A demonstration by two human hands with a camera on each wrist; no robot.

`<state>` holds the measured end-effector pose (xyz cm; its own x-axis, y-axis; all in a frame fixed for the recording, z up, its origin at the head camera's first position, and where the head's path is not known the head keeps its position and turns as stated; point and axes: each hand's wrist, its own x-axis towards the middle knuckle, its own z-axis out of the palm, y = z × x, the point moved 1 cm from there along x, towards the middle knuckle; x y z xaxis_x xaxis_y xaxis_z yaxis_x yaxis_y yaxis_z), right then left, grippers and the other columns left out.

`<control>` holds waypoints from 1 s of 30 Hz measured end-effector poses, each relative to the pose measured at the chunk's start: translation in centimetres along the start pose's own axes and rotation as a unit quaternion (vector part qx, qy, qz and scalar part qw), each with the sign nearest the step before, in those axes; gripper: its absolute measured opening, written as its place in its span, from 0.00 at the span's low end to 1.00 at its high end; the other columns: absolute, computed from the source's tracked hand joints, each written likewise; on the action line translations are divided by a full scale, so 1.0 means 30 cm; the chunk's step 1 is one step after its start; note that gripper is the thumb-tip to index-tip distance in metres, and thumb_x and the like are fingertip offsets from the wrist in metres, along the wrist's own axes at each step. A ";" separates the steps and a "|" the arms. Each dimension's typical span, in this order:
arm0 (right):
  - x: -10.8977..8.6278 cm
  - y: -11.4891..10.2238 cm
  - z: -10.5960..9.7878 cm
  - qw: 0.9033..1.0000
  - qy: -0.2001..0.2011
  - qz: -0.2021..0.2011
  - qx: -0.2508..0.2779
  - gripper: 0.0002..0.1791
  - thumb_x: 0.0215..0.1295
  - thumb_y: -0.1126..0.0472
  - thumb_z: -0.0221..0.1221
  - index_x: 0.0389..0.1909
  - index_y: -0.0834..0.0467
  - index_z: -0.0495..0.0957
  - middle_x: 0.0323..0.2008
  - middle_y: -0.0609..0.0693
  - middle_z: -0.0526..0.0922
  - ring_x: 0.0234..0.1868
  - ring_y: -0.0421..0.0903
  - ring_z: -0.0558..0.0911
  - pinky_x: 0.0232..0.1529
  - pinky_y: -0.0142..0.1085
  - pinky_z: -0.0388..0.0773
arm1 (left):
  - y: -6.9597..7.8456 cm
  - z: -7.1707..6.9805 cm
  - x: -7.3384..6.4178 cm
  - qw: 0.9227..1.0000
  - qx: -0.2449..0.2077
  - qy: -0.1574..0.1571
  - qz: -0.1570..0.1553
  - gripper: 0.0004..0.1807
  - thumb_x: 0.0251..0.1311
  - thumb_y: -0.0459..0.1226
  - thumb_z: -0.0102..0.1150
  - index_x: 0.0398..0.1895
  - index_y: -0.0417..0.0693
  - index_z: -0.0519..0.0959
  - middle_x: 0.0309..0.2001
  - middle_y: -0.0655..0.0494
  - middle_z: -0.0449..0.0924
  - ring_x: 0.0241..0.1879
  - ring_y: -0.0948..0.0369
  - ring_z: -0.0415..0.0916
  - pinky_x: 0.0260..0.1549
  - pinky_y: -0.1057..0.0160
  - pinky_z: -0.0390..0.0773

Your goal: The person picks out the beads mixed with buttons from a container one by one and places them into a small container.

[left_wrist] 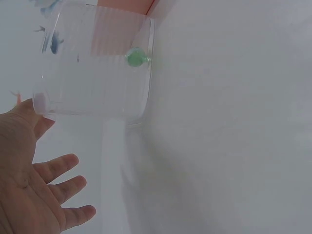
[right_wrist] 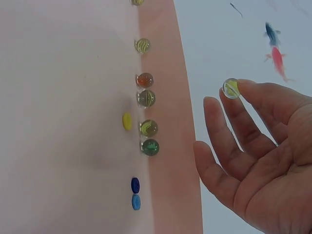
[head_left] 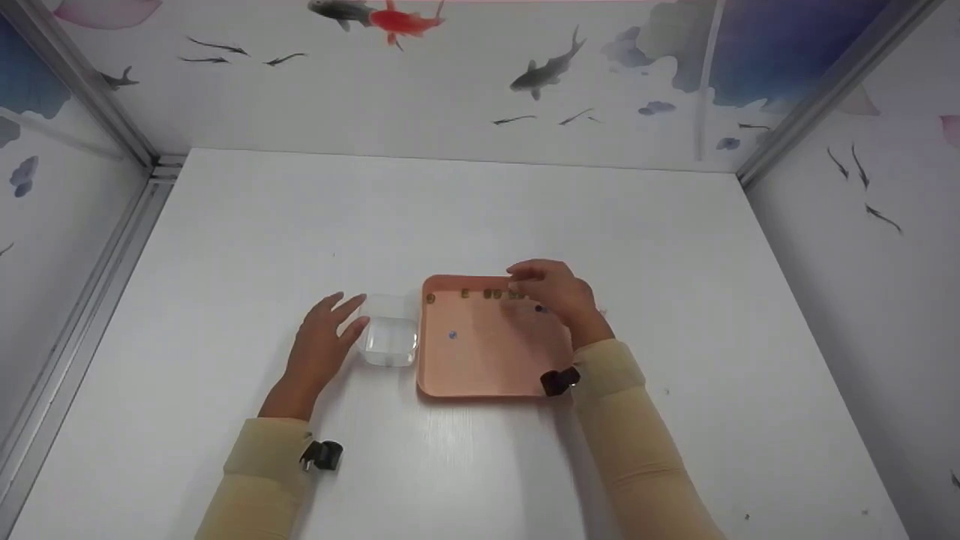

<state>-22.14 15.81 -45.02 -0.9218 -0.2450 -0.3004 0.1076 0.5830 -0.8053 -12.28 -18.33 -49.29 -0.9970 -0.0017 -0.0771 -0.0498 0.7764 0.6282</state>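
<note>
My right hand (right_wrist: 263, 161) pinches a clear glass marble with a yellow swirl (right_wrist: 231, 88) between thumb and forefinger. It is over the far right part of a salmon-pink tray (head_left: 487, 375). Several marbles, among them a green marble (right_wrist: 150, 147) and a reddish marble (right_wrist: 145, 80), line the tray's far wall. Near them lie a yellow button (right_wrist: 127, 121), a dark blue button (right_wrist: 135, 185) and a light blue button (right_wrist: 136, 202). Fingertips of my left hand (head_left: 324, 341) are at the side of a clear plastic box (head_left: 390, 360), its other fingers spread. Through the box wall shows a green marble (left_wrist: 136, 57).
The box stands just left of the tray on a white table (head_left: 450, 465). A small blue piece (head_left: 452, 335) lies in the tray's left half. Patterned panels enclose the back and both sides, including the back panel (head_left: 450, 90). Small specks dot the table at right.
</note>
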 end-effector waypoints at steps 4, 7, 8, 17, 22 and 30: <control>-0.003 -0.012 0.011 1.000 -0.001 -0.008 0.009 0.20 0.67 0.56 0.60 0.58 0.55 0.78 0.54 0.50 0.81 0.54 0.49 0.78 0.55 0.51 0.75 | 0.004 -0.004 -0.001 1.000 0.004 0.000 0.005 0.27 0.71 0.48 0.49 0.70 0.52 0.66 0.71 0.38 0.57 0.71 0.39 0.51 0.66 0.37 0.55; -0.007 -0.024 0.018 0.999 -0.005 -0.020 0.026 0.20 0.67 0.57 0.60 0.58 0.57 0.78 0.54 0.51 0.80 0.55 0.50 0.78 0.56 0.53 0.75 | 0.007 -0.005 -0.002 1.000 0.005 0.000 0.007 0.26 0.71 0.48 0.49 0.70 0.52 0.66 0.71 0.38 0.57 0.71 0.39 0.51 0.66 0.38 0.55; -0.009 -0.029 0.020 0.999 -0.005 -0.022 0.028 0.20 0.67 0.57 0.60 0.58 0.57 0.78 0.54 0.50 0.81 0.54 0.50 0.79 0.55 0.53 0.75 | 0.007 -0.005 -0.002 1.000 0.005 0.000 0.008 0.26 0.71 0.48 0.49 0.70 0.52 0.66 0.71 0.37 0.57 0.71 0.39 0.52 0.66 0.38 0.55; -0.020 -0.058 0.055 0.998 0.003 -0.005 0.059 0.17 0.67 0.61 0.59 0.56 0.57 0.79 0.50 0.50 0.82 0.52 0.50 0.79 0.57 0.50 0.74 | 0.007 -0.002 0.002 1.000 0.014 0.006 0.013 0.26 0.71 0.47 0.49 0.69 0.51 0.67 0.70 0.36 0.59 0.70 0.38 0.53 0.66 0.38 0.56; -0.014 -0.069 0.078 0.996 0.002 -0.042 0.078 0.17 0.66 0.66 0.58 0.55 0.63 0.78 0.49 0.55 0.82 0.50 0.51 0.80 0.56 0.50 0.75 | 0.008 -0.003 0.000 1.000 0.013 0.011 0.016 0.26 0.71 0.47 0.49 0.69 0.50 0.67 0.70 0.36 0.59 0.70 0.38 0.53 0.66 0.37 0.56; -0.012 -0.084 0.105 0.992 0.002 -0.099 0.079 0.15 0.68 0.68 0.57 0.53 0.66 0.78 0.44 0.60 0.83 0.45 0.54 0.82 0.53 0.53 0.77 | 0.011 -0.005 -0.004 1.000 0.010 0.009 0.016 0.26 0.72 0.46 0.49 0.69 0.50 0.67 0.70 0.36 0.59 0.70 0.38 0.53 0.66 0.37 0.55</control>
<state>-20.88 11.99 -44.50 -0.9320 -0.3396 -0.1270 -0.0186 0.3946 -0.9186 -12.20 -18.17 -48.97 -0.9990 0.0114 -0.0437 -0.0179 0.7882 0.6152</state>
